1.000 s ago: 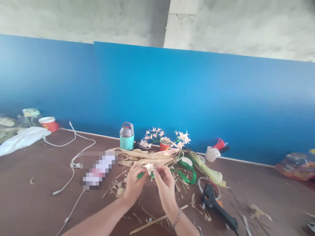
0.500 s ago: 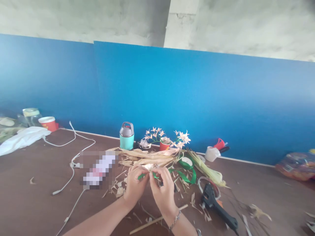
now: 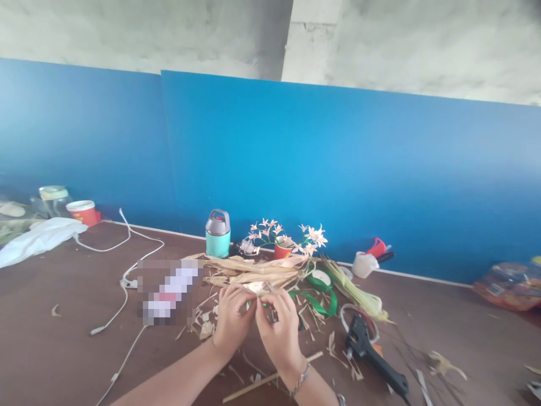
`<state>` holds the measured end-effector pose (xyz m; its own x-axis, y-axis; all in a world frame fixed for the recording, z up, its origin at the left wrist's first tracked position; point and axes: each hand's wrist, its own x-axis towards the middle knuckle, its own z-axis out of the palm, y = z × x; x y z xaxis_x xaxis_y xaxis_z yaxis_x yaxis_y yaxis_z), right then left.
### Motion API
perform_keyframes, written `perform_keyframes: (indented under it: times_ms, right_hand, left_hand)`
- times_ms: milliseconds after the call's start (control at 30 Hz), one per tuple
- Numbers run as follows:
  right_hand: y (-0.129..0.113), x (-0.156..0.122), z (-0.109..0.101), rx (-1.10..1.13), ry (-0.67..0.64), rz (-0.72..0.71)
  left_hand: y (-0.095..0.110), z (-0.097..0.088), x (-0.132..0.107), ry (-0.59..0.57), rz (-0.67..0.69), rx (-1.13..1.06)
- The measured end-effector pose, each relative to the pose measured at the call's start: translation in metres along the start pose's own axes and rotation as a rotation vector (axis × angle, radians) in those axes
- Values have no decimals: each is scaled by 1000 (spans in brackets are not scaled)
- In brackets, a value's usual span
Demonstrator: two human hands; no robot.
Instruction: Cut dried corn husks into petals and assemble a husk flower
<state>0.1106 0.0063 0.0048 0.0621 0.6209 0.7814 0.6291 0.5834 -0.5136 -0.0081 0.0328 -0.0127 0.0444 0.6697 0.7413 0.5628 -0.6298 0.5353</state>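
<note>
My left hand (image 3: pixel 230 318) and my right hand (image 3: pixel 281 327) meet over the brown table (image 3: pixel 63 332), fingers pinched together around a small pale husk flower (image 3: pixel 258 288) on a green-wrapped stem. The stem is mostly hidden between my fingers. Green ribbon (image 3: pixel 318 301) trails from the flower toward its spool (image 3: pixel 321 278). Dried corn husks (image 3: pixel 249 270) lie just behind my hands.
A black glue gun (image 3: pixel 372 352) lies to the right. A teal flask (image 3: pixel 218 233), a red cup of finished husk flowers (image 3: pixel 287 239), white cables (image 3: pixel 122 276), a white tape roll (image 3: pixel 363 264) and husk scraps are spread about. A blue wall stands behind.
My right hand has moved left and closed in on my left hand. The flower and green stem are now more covered by my fingers.
</note>
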Motion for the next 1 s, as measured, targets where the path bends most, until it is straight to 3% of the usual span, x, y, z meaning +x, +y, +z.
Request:
perform_keyframes:
  times_ms: [700, 1000]
  right_hand:
    - [2, -2, -1, -127, -58, -1]
    - [3, -2, -1, -115, -61, 0]
  left_hand:
    - [5, -1, 1, -8, 50, 22]
    - [3, 0, 4, 7, -39, -12]
